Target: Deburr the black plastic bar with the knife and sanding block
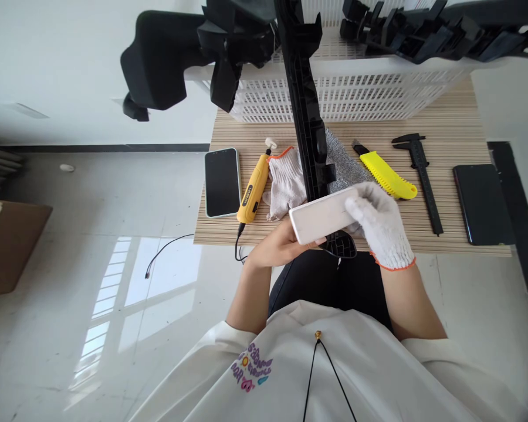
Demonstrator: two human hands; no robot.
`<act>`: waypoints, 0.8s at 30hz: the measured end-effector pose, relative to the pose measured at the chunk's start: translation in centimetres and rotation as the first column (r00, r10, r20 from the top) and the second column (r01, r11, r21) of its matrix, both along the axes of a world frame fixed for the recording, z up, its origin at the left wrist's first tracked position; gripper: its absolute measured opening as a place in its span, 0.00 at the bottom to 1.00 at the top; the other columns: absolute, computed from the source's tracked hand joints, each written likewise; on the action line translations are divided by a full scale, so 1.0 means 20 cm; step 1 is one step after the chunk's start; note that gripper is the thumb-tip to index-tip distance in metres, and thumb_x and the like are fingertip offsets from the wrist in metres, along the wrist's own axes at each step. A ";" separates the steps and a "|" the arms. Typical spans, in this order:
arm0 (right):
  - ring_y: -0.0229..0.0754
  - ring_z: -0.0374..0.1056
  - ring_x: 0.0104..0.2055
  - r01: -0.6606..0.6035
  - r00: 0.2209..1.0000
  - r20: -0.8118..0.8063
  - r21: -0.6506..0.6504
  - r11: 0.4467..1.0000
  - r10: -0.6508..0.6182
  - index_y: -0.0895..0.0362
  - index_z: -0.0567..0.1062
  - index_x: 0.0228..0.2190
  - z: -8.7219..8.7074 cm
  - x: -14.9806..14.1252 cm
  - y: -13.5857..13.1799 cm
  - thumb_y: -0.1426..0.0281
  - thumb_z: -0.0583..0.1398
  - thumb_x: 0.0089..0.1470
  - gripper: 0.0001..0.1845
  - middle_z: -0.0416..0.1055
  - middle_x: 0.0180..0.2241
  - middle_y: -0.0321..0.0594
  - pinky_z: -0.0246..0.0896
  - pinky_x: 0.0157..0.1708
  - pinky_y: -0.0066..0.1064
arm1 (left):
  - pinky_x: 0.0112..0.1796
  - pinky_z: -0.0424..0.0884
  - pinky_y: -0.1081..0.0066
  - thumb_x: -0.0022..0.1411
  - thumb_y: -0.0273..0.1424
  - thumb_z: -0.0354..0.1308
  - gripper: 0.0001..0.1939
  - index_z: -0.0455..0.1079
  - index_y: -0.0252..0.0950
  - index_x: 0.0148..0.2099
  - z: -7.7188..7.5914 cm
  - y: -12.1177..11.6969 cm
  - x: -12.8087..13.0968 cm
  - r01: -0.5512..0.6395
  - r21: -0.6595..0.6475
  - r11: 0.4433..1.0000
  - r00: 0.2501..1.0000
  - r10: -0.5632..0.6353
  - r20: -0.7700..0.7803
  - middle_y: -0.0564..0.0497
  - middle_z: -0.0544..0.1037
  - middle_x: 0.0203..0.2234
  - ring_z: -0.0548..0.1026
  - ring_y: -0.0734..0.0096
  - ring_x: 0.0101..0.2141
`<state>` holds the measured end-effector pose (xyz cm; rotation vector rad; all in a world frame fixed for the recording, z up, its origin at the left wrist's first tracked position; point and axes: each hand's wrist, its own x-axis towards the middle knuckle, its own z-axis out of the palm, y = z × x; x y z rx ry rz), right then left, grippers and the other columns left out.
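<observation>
Gloved fingers (357, 206) of the right hand (378, 221) pinch the right end of a white block (319, 218), near the centre of the frame; the bare left hand (273, 246) grips its lower left. Handling appears under way, the block not yet set down. Rotary tool (254, 187) (left of centre), knife (386, 174) and caliper (426, 183) (right) lie unheld; a second glove (286, 183) lies unworn.

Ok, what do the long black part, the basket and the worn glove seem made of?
Long black part: likely plastic, semi-gloss, with moulded ribs. Basket: probably plastic, smooth-looking, with an even grid of slots. Worn glove: apparently matte knitted fabric, textured at the cuff; fibre unclear.
</observation>
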<state>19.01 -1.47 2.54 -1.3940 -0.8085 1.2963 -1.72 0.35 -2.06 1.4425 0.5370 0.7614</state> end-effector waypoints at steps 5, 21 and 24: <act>0.31 0.59 0.19 0.076 0.997 -0.019 0.035 0.997 -0.075 0.52 0.74 0.31 -0.02 0.02 -0.01 0.54 0.73 0.48 0.20 0.69 0.22 0.29 0.55 0.16 0.24 | 0.50 0.82 0.64 0.68 0.43 0.67 0.26 0.74 0.38 0.63 -0.01 -0.01 -0.01 0.008 -0.034 0.999 1.000 -0.008 0.015 0.42 0.83 0.53 0.82 0.59 0.49; 0.30 0.53 0.19 0.007 0.996 -0.086 0.111 0.994 0.002 0.51 0.76 0.37 -0.05 0.01 -0.02 0.57 0.74 0.49 0.19 0.65 0.22 0.26 0.48 0.16 0.25 | 0.52 0.81 0.64 0.72 0.39 0.63 0.19 0.76 0.38 0.60 0.02 0.00 -0.01 0.054 -0.030 0.998 0.998 -0.053 0.037 0.41 0.83 0.54 0.82 0.58 0.52; 0.30 0.55 0.20 -0.059 0.995 -0.069 0.087 0.994 0.065 0.52 0.76 0.35 -0.04 0.00 -0.01 0.57 0.75 0.47 0.19 0.68 0.23 0.27 0.52 0.18 0.25 | 0.51 0.81 0.62 0.70 0.43 0.64 0.20 0.77 0.37 0.58 0.02 -0.01 -0.01 0.018 -0.018 1.000 1.000 -0.018 -0.006 0.42 0.85 0.50 0.82 0.56 0.51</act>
